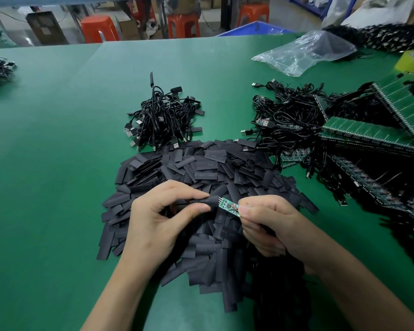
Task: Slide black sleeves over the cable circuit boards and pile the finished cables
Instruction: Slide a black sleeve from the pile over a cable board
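1. Far and a little left of centre, the pile of finished cables [163, 115] lies on the green table [58, 139]. That is where I judge this one goes once it is sleeved.
2. My left hand [167, 211] is near me, thumb and forefinger pinching a black sleeve [204, 201] above the loose heap of sleeves [201, 168].
3. The small green circuit board [227, 205] sits between the two hands. Its left end is just inside the sleeve's mouth and most of its length is bare.
4. My right hand [273, 223] pinches the board's right end, where the red wire joins. The rest of its fingers are curled, and I cannot tell whether the cable runs through them.
5. Far right, the tangle of unsleeved cables [289, 118] waits beside the green board panels [368, 130].
6. As I read it, the step in hand is the slide itself, barely begun. The next move calls for keeping board and sleeve in line and pushing them together until the board is covered. The sleeve's mouth should be kept open so that the board's edges don't catch on it.
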{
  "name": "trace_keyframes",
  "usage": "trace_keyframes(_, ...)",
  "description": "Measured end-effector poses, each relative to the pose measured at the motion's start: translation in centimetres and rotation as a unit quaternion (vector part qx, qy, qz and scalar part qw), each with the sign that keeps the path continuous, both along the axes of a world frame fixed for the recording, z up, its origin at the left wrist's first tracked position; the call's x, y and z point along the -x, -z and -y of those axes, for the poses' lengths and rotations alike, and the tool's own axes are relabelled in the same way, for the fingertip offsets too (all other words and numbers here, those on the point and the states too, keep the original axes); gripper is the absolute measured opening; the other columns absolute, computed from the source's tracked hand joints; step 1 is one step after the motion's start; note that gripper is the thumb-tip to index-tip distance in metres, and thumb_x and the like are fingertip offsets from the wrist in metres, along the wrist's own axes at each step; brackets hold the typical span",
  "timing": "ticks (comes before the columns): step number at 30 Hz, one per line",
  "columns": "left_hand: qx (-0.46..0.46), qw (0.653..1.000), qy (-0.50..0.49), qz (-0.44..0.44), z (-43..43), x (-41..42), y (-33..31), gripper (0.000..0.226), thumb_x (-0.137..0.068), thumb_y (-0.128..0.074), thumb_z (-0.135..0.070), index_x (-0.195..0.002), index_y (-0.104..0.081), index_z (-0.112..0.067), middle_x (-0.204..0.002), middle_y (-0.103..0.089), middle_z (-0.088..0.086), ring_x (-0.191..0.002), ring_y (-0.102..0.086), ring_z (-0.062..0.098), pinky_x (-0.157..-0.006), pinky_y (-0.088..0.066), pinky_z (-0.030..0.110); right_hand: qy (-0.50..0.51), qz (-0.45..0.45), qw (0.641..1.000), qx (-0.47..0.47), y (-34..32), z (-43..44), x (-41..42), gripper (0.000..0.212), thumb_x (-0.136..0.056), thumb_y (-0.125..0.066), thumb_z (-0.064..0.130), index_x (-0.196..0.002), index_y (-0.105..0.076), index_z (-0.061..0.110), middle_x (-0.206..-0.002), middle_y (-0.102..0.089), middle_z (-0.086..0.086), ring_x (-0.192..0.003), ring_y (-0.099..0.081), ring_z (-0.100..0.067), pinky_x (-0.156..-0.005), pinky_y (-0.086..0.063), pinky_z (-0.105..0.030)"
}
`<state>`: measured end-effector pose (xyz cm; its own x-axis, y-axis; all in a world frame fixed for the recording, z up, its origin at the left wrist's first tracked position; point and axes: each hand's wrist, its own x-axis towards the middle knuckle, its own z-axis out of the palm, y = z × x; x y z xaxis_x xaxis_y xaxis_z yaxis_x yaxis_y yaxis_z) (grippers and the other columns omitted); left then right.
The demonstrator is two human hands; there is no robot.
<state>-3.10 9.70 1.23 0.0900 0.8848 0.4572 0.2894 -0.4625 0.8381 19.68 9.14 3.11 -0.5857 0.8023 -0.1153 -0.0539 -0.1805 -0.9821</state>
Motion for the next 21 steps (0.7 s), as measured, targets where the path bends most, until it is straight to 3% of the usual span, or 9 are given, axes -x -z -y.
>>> trace_keyframes(7,-0.004,0.998,0.033,-0.055,0.1,0.3,-0.2,0.016,-0.078,-0.084,-0.027,-0.094,-0.080,-0.026,-0.092,-0.073,-0.010,-0.087,-0.071,0.015,-0.078,-0.050,0.017,-0.033,0.045,0.998,0.020,0.0,-0.3,-1.0,0.038,-0.099,-0.049,0.024,-0.063,-0.040,0.016,-0.042,-0.031,0.002,-0.038,-0.019,-0.015,-0.042,-0.018,-0.029)
trace_keyframes(21,-0.026,0.989,0.040,-0.137,0.4,-0.3,-0.2,0.022,-0.080,-0.084,-0.036,-0.101,-0.082,-0.028,-0.092,-0.070,-0.013,-0.088,-0.069,0.012,-0.078,-0.051,0.021,-0.075,0.062,0.994,0.042,0.2,-1.0,-1.9,0.037,-0.099,-0.051,0.025,-0.065,-0.041,0.016,-0.042,-0.032,0.002,-0.037,-0.022,-0.012,-0.040,-0.023,-0.022)
